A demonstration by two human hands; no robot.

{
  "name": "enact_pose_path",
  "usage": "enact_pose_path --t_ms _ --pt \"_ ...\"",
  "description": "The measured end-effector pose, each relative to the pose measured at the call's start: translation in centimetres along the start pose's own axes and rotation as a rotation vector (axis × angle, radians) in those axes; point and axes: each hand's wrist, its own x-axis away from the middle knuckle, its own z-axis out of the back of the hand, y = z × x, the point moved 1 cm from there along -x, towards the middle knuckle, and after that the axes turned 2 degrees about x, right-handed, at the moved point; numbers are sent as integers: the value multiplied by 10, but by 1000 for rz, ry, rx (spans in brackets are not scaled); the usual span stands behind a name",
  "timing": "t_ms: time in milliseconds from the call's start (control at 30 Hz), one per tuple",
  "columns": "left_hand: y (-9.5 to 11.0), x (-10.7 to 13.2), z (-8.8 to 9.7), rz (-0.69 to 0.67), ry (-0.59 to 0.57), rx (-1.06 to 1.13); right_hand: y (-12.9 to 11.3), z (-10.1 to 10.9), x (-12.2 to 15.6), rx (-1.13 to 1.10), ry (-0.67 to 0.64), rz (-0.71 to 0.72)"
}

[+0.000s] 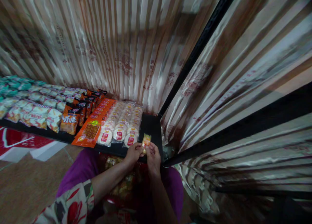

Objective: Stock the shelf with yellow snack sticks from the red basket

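Note:
Both of my hands hold one small clear snack packet [146, 140] with yellow-orange contents, just above the front edge of a black shelf [151, 126]. My left hand [133, 153] pinches the packet's lower left side. My right hand [153, 155] grips its lower right side. Directly left of the packet lie rows of round white cakes [120, 123] in clear wrappers with red labels.
Orange flat packets [96, 121], dark orange bags [73, 118] and white and teal snack bags [29, 107] fill the shelf to the left. Striped shiny curtain fabric [243, 71] hangs behind and to the right. A red basket of snacks [119, 185] sits on my lap.

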Motion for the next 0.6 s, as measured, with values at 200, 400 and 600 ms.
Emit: enact_pose_path --t_ms 200,400,600 --pt "8 -17 -19 67 -36 -65 11 -3 -23 14 128 45" --pt "19 -37 -25 71 -83 -251 22 -3 -42 113 174 128" --pt "27 -51 -38 -38 -111 -428 24 -6 -62 159 225 141"
